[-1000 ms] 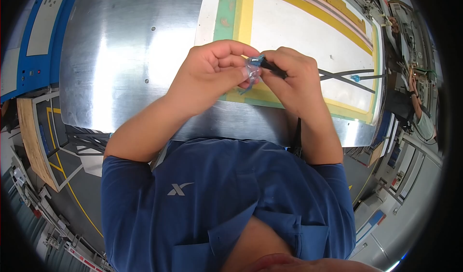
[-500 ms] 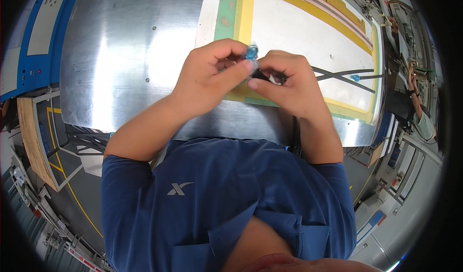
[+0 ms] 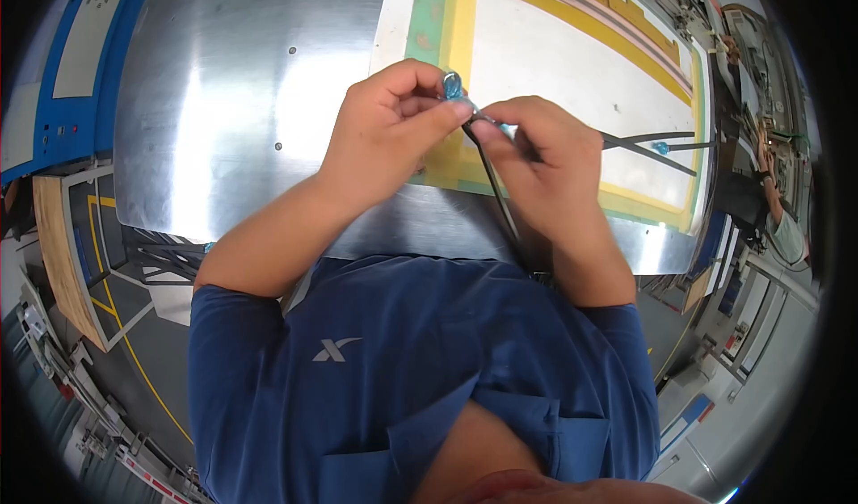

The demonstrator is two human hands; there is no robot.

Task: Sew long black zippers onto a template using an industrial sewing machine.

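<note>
My left hand point(image 3: 384, 124) is closed in a pinch on a thin black strip point(image 3: 492, 180). A shiny, crumpled loop of blue see-through film point(image 3: 453, 86) sticks up at its fingertips. From there the strip runs down over the table's near edge toward my body. Just to the right, my right hand point(image 3: 556, 160) is closed too, thumb against forefinger, on a narrow pale-blue piece of film point(image 3: 487, 117) that stretches across from the left fingertips. The fingers hide how film and strip join.
Further black strips point(image 3: 652, 138) lie crossed on the white board point(image 3: 572, 75), one with blue film point(image 3: 660, 147). Yellow and green tape borders the board on the metal table point(image 3: 232, 102). A blue machine point(image 3: 67, 124) stands left; another person's arm point(image 3: 776, 191) shows far right.
My right hand has moved slightly right and opened a small gap from the left. The black strip now hangs in view between them, and the blue loop has shifted a little left and up.
</note>
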